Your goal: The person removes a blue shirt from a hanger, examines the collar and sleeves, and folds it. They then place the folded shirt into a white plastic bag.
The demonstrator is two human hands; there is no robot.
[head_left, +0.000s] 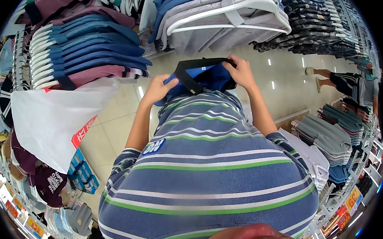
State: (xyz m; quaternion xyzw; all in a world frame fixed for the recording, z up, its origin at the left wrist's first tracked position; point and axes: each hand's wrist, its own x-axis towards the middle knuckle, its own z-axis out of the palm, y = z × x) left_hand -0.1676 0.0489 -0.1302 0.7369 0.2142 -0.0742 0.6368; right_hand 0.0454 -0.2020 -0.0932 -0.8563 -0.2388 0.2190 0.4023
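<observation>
In front of my waist I hold a blue garment with a black band (206, 61); its exact kind does not show. A small white label sits on its blue inner side. My left hand (156, 89) is closed on the blue edge at the left. On the right, my right hand (241, 71) pinches the black band near its corner. One end of the band hangs down toward my striped shirt (202, 153), which hides the lower part of the garment.
Blue shirts on white hangers (96, 46) hang at the upper left, above a white sheet (57, 122) with a red strip. Grey garments (225, 22) hang straight ahead, dark patterned ones (307, 18) to their right. Another person (365, 86) stands at the far right. Folded clothes (326, 134) lie below.
</observation>
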